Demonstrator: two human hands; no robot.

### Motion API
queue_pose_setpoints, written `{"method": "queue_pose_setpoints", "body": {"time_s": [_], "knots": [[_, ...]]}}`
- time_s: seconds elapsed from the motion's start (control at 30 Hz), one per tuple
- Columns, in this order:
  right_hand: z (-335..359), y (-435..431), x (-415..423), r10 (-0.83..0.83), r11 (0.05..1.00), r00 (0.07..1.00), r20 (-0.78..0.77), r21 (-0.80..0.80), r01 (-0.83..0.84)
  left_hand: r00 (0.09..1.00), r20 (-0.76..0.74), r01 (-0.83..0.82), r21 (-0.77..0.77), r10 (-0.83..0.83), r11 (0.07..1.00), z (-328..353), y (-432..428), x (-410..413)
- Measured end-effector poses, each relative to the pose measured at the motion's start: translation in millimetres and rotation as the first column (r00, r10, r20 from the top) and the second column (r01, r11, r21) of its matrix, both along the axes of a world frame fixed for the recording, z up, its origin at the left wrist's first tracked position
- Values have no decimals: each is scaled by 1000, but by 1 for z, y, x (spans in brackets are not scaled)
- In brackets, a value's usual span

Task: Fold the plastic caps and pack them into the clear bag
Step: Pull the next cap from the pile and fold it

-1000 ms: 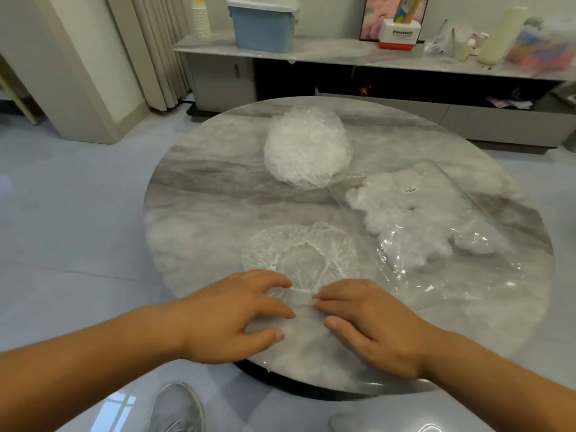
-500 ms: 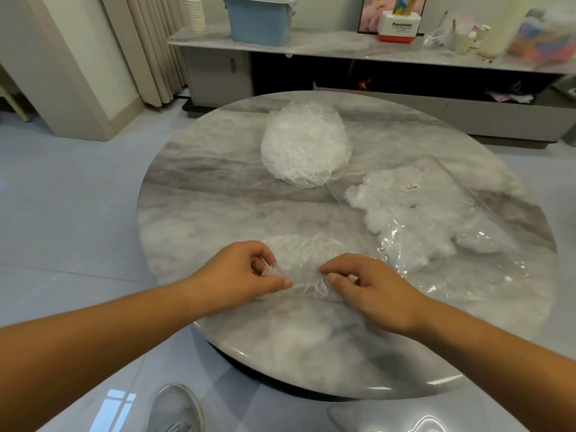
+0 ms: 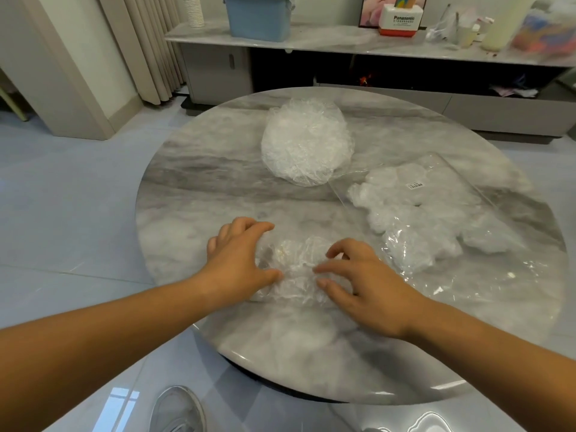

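A crumpled clear plastic cap (image 3: 296, 269), folded into a narrow bundle, lies on the round marble table (image 3: 199, 194) near its front edge. My left hand (image 3: 237, 260) rests on the cap's left end, fingers spread over the far side and thumb on the near side. At the cap's right end, my right hand (image 3: 364, 282) touches it with spread fingertips. A heap of unfolded caps (image 3: 307, 145) sits at the table's far middle. The clear bag (image 3: 436, 219) lies flat on the right with several folded caps inside.
Behind the table runs a low marble-topped cabinet (image 3: 343, 42) with a blue bin (image 3: 258, 17), a white and red box (image 3: 402, 21) and bottles. A curtain (image 3: 149, 48) hangs at the back left. My shoe (image 3: 177, 410) shows below the table edge.
The cap lay spread flat a second ago; both hands folded its near edge over, and it is now a narrow bundle. The fingers have gone from pinching it to lying spread on it.
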State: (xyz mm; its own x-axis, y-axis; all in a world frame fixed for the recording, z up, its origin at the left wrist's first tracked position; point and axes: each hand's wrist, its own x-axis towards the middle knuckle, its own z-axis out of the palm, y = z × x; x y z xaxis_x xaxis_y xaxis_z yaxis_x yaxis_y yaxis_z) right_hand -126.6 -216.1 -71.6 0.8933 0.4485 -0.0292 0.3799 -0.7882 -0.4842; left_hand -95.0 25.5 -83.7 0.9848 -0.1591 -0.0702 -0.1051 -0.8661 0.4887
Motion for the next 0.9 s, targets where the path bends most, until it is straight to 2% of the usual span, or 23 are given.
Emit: {"method": "queue_pose_setpoints", "body": {"time_s": [0.07, 0.1, 0.23, 0.33, 0.43, 0.6, 0.7, 0.8, 0.9], "knots": [[5, 5, 9, -93, 993, 993, 79, 82, 86, 997, -60, 40, -7, -41, 999, 1, -2, 2], [6, 8, 14, -137, 986, 989, 55, 106, 131, 995, -81, 52, -31, -54, 998, 1, -2, 3], [3, 16, 36, -234, 957, 951, -200, 124, 262, 990, -121, 73, -40, -77, 997, 2, -3, 6], [-2, 18, 48, -278, 931, 926, -254, 168, 325, 987, -122, 101, -3, -100, 995, 3, -4, 6], [2, 18, 54, -274, 894, 892, -358, 248, 374, 988, -107, 111, -4, -111, 994, 0, -3, 3], [7, 17, 44, -198, 863, 877, -438, 347, 368, 988, -103, 112, -16, -114, 994, -2, -3, 3], [15, 16, 38, -167, 837, 893, -418, 418, 353, 987, -105, 121, -15, -121, 993, -2, -2, 3], [21, 16, 29, -82, 827, 943, -322, 507, 245, 985, -108, 131, -13, -131, 991, -1, -3, 4], [16, 15, 16, 18, 935, 988, -150, 353, 37, 973, -154, 171, -25, -173, 985, 1, 2, 5]]}}
